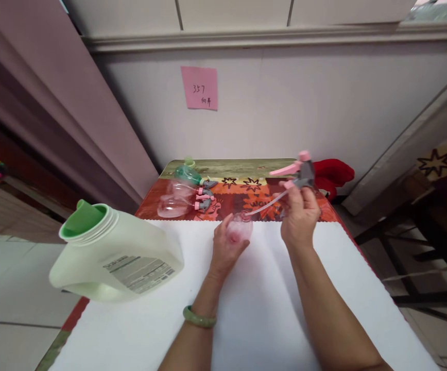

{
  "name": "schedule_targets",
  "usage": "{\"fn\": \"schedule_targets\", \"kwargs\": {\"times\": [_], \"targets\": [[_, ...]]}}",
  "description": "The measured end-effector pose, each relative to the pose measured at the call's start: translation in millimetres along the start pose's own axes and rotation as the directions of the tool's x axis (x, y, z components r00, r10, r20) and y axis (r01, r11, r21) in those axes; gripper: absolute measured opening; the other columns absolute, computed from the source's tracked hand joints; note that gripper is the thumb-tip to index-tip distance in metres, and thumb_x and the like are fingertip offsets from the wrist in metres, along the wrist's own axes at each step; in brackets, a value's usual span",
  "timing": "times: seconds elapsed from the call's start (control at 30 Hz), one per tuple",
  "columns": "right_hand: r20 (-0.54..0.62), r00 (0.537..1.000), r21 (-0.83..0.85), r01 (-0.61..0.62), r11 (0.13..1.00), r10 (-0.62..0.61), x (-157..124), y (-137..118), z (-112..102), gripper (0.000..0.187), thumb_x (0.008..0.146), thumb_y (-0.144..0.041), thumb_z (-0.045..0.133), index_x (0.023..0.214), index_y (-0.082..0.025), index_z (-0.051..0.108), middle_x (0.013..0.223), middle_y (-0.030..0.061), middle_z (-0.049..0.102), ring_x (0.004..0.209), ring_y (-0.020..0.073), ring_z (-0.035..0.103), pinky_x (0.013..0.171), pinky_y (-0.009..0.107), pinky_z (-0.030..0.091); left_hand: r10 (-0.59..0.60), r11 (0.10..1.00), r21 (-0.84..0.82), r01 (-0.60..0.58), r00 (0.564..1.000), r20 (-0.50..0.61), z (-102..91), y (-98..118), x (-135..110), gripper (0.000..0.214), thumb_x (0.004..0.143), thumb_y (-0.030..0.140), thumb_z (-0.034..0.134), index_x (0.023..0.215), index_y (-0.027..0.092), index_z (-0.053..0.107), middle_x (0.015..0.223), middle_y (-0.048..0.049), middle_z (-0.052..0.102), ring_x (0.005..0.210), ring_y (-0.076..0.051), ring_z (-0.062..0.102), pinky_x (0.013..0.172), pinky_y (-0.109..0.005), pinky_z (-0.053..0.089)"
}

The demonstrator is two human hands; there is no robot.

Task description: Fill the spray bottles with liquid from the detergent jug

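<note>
My left hand (pixel 225 247) is wrapped around a small clear pink spray bottle (pixel 240 228) standing on the white sheet. My right hand (pixel 299 214) grips a pink and grey trigger spray head (pixel 298 172) lifted above and to the right of the bottle. The head's thin clear tube (pixel 265 205) slants down toward the bottle's mouth. A green bangle (pixel 199 317) circles my left wrist.
A large pale green jug (pixel 117 252) with an open green spout stands at the left on the white sheet (pixel 254 319). At the table's far end lie a green spray bottle (pixel 188 174) and two clear pink ones (pixel 181 201). Something red (pixel 333 175) sits by the far right corner, below a pink note (pixel 199 87) on the wall.
</note>
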State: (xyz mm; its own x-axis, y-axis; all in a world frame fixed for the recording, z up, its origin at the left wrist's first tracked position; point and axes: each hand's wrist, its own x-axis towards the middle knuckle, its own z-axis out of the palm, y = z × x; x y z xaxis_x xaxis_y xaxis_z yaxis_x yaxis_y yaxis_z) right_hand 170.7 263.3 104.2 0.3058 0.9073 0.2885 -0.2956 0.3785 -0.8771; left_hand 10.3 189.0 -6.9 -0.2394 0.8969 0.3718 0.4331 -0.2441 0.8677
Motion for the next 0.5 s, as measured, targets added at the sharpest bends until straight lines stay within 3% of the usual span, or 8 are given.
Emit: {"fn": "schedule_targets", "kwargs": {"times": [0.13, 0.2, 0.4, 0.5], "targets": [[-0.208, 0.975, 0.061, 0.095, 0.994, -0.081, 14.0, -30.1, -13.8, 0.033, 0.086, -0.051, 0.07, 0.102, -0.022, 0.068, 0.101, 0.0028, 0.073, 0.068, 0.0109, 0.065, 0.055, 0.022, 0.054, -0.023, 0.997, -0.069, 0.022, 1.0, -0.006, 2.5, -2.1, 0.3, 0.078, 0.082, 0.045, 0.078, 0.15, 0.029, 0.043, 0.151, -0.0116, 0.052, 0.14, -0.032, 0.049, 0.118, -0.052, 0.037], [-0.239, 0.968, 0.088, 0.096, 0.991, -0.073, 19.5, -41.6, -19.2, 0.031, 0.084, -0.049, 0.072, 0.098, -0.021, 0.069, 0.096, 0.002, 0.072, 0.057, 0.0077, 0.058, 0.046, 0.019, 0.047, -0.03, 0.992, -0.12, 0.026, 0.999, -0.028, 4.1, -1.9, 0.9, 0.079, 0.084, 0.044, 0.077, 0.152, 0.03, 0.04, 0.154, -0.0118, 0.049, 0.142, -0.031, 0.048, 0.119, -0.051, 0.036], [-0.123, 0.989, 0.157, -0.061, 0.986, 0.08, 18.9, -53.4, -22.4, 0.028, 0.085, -0.046, 0.067, 0.087, -0.018, 0.071, 0.071, -0.0018, 0.062, 0.049, 0.0067, 0.051, 0.042, 0.019, 0.041, -0.087, 0.981, -0.18, 0.078, 0.995, -0.039, 11.5, -10.0, 3.7, 0.084, 0.081, 0.047, 0.08, 0.152, 0.029, 0.037, 0.156, -0.013, 0.046, 0.144, -0.03, 0.046, 0.12, -0.048, 0.035], [-0.014, 0.995, 0.086, -0.095, 0.992, 0.096, 11.3, -56.8, -21.6, 0.033, 0.085, -0.051, 0.067, 0.087, -0.018, 0.071, 0.067, -0.0027, 0.061, 0.048, 0.0077, 0.053, 0.042, 0.02, 0.041, -0.107, 0.983, -0.153, 0.1, 0.994, -0.039, 13.3, -13.7, 3.7, 0.083, 0.081, 0.047, 0.08, 0.15, 0.028, 0.038, 0.155, -0.0132, 0.048, 0.142, -0.029, 0.048, 0.118, -0.048, 0.037]]}}
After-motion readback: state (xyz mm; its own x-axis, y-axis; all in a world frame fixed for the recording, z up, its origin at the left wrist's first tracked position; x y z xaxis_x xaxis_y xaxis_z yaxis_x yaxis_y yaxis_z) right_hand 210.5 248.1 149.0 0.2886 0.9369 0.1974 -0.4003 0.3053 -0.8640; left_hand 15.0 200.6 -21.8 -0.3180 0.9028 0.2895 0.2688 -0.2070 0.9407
